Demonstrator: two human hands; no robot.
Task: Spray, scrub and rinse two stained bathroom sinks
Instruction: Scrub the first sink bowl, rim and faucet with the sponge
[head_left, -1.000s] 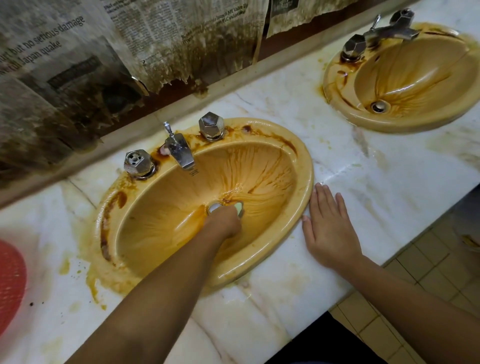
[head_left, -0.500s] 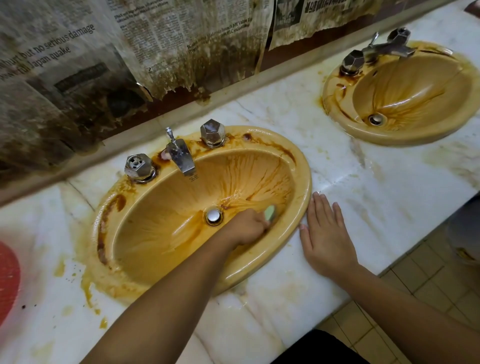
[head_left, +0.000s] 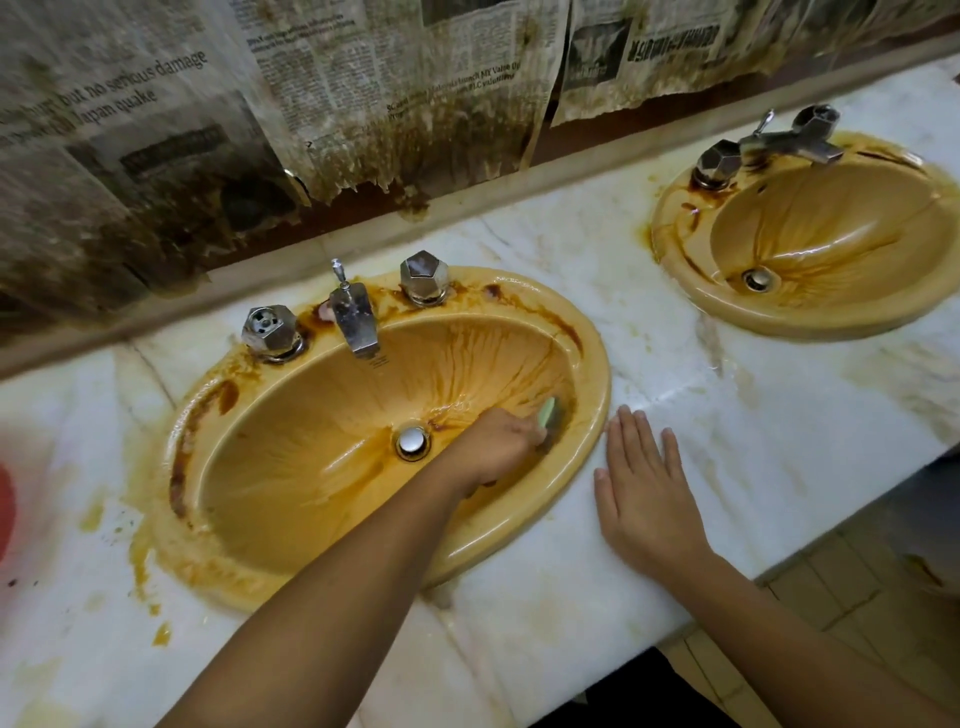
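Green sponge (head_left: 550, 417) in left hand (head_left: 496, 448) points up sink (head_left: 597, 364) wall.

You get warm, fairly even light that seems to come from above. It is bright on the pale table (head_left: 675, 415) toward 3 o'clock, dim across the newspaper (head_left: 156, 182) at 10 o'clock and darkest on the floor (head_left: 883, 597) at 4 o'clock. Wet glare streaks the near sink (head_left: 519, 535) along its rim at 6 o'clock and the far sink (head_left: 831, 260) bowl at 2 o'clock, and the drain (head_left: 413, 441) flares white. Shadows are soft. The wide lens bows the table's straight edges toward the corners. The red shape (head_left: 4, 509) at 8 o'clock is blurred, and the sponge (head_left: 550, 413) in your left grip (head_left: 493, 447) looks slightly smeared.
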